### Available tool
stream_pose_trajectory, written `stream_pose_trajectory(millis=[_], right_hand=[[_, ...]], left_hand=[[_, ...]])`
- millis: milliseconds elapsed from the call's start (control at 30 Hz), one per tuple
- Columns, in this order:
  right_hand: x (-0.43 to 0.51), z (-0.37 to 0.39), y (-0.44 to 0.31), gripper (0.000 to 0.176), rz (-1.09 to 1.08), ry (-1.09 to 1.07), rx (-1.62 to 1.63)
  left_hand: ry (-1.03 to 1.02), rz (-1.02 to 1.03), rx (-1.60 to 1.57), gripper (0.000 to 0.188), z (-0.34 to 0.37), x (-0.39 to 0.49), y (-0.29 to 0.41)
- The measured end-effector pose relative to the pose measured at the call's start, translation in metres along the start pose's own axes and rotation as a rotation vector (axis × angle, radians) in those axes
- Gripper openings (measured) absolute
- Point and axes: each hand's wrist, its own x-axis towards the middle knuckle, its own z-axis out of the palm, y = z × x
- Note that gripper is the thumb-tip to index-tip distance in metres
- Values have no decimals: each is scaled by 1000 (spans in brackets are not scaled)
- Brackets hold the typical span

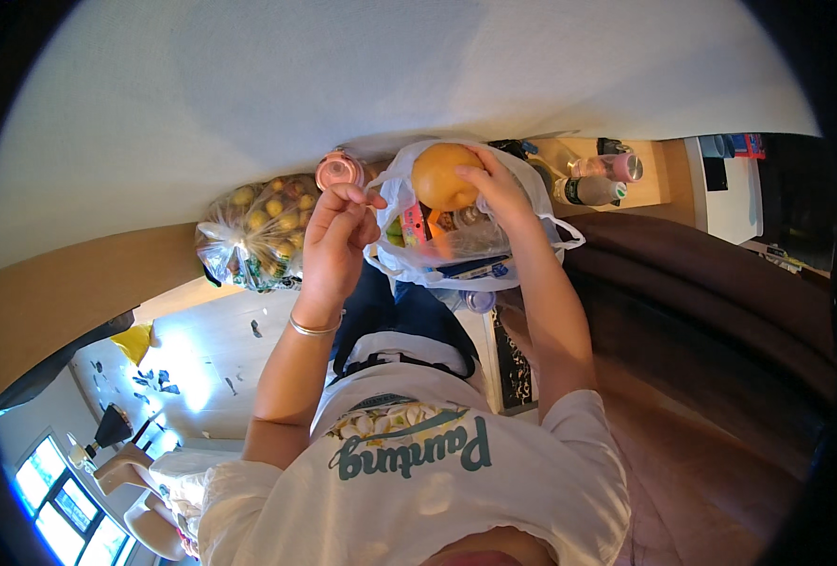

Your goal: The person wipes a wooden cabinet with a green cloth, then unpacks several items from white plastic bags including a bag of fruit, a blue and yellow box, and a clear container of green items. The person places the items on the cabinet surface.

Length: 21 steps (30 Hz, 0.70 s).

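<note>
A large round orange-yellow fruit (445,177) is in the grasp of my right hand (498,185), just above the mouth of a white plastic bag (542,201). My left hand (342,228) pinches a strip of that bag's handle between its fingertips, at the bag's left side. Inside the bag I see a pink package (413,225), something green, an orange item (438,233), a clear plastic container and a dark blue package (479,269). The fruit and thin plastic hide part of the contents. Another bag handle (567,237) sticks out at the right.
Left of my left hand sits a tied clear bag of small yellow fruit (273,209). A pink-lidded cup (338,170) stands behind it. Two bottles (602,168) are at the right, near a brown sofa (701,283). A lilac-lidded container (479,302) is below the white bag.
</note>
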Motion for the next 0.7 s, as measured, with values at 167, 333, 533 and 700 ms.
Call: stream_pose_trajectory(millis=[167,333,533,700], right_hand=[[-14,-22,5,58,220,-8,534],[-26,-36,14,72,104,-307,888],[-40,-41,21,87,49,-303,797],[-59,-39,7,89,-39,-198,304]], left_hand=[[38,22,29,20,3,1,-1],[9,39,26,26,6,3,-1],[-53,50,39,27,5,6,-1],[-42,36,91,30,6,6,-1]])
